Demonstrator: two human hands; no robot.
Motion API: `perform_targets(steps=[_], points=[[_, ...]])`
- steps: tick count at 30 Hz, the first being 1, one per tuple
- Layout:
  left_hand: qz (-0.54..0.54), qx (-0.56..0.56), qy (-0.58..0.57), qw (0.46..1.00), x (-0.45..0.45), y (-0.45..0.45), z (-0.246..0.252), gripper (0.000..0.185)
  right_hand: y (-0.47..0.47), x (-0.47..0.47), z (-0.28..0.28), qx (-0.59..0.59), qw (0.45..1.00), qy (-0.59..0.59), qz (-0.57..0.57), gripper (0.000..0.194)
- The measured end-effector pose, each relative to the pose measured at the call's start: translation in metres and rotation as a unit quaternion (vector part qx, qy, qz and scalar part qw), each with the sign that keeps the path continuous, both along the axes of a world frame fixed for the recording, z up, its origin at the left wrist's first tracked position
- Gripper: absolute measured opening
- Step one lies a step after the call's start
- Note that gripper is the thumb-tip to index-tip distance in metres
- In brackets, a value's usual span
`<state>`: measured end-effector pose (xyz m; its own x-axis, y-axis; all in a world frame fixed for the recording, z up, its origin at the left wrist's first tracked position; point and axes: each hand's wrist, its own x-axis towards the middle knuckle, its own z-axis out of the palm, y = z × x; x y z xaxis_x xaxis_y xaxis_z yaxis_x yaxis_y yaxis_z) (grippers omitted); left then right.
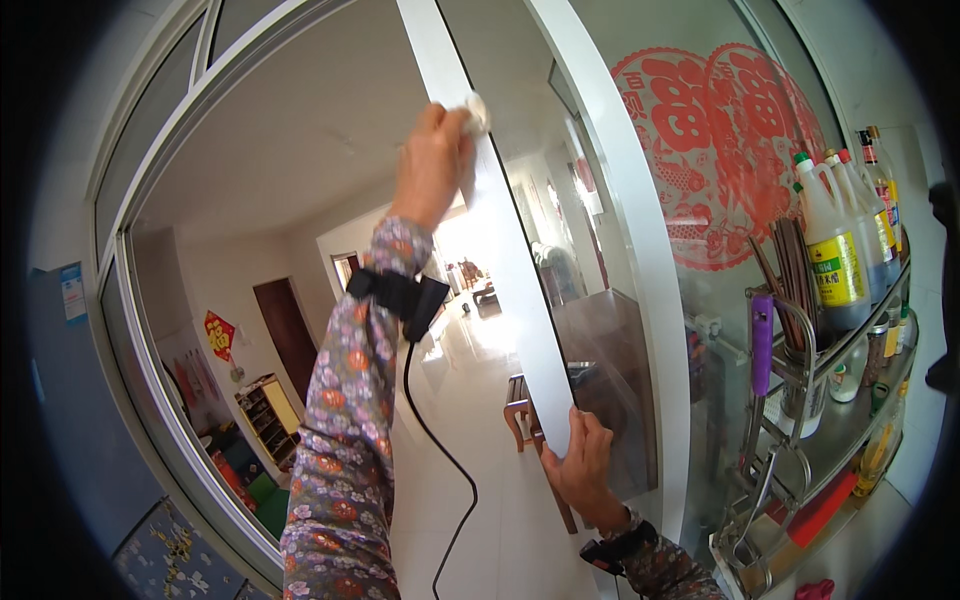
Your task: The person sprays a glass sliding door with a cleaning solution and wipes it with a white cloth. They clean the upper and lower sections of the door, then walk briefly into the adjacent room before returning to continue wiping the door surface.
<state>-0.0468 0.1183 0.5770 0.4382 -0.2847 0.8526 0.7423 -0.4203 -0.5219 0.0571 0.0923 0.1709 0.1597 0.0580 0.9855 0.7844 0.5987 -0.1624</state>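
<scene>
My left hand [429, 171] is raised high and pinches a white cloth [478, 115]. The cloth lies against the upper part of the white door frame stile [504, 255] of a glass sliding door. Lower down, my right hand [583, 463] grips the edge of the same stile, its thumb on the near face and its fingers along the side by the glass. A black strap with a device [401, 296] sits on my left wrist, with a black cable [450, 450] hanging from it. Another black strap [619, 547] is around my right wrist.
At right, a metal rack [840, 442] holds several bottles [836, 247], chopsticks [795, 270] and a purple-handled tool [760, 345]. Red paper-cut decorations [705, 150] are on the glass behind. A wooden stool [517, 412] stands beyond the doorway. A blue cabinet-like surface [75, 390] is at left.
</scene>
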Motion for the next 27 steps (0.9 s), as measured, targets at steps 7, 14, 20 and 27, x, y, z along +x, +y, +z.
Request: perform_targets(steps=[7,14,20,27], points=[[0.032,0.059,-0.04,0.997,0.006,0.005,0.061,0.02,0.003,0.0,-0.002,0.003,1.0,0.008,0.009,0.073],[0.019,-0.064,0.113,0.991,-0.009,-0.026,-0.091,0.029,0.004,0.0,-0.003,-0.005,1.0,0.007,-0.001,0.073],[0.027,-0.042,0.056,0.997,-0.011,-0.014,-0.047,0.026,0.009,-0.003,-0.009,-0.057,0.997,0.006,0.055,0.087],[0.12,0.118,0.004,0.986,-0.003,0.015,0.093,0.012,0.012,-0.001,-0.014,-0.047,0.997,-0.009,0.06,0.084]])
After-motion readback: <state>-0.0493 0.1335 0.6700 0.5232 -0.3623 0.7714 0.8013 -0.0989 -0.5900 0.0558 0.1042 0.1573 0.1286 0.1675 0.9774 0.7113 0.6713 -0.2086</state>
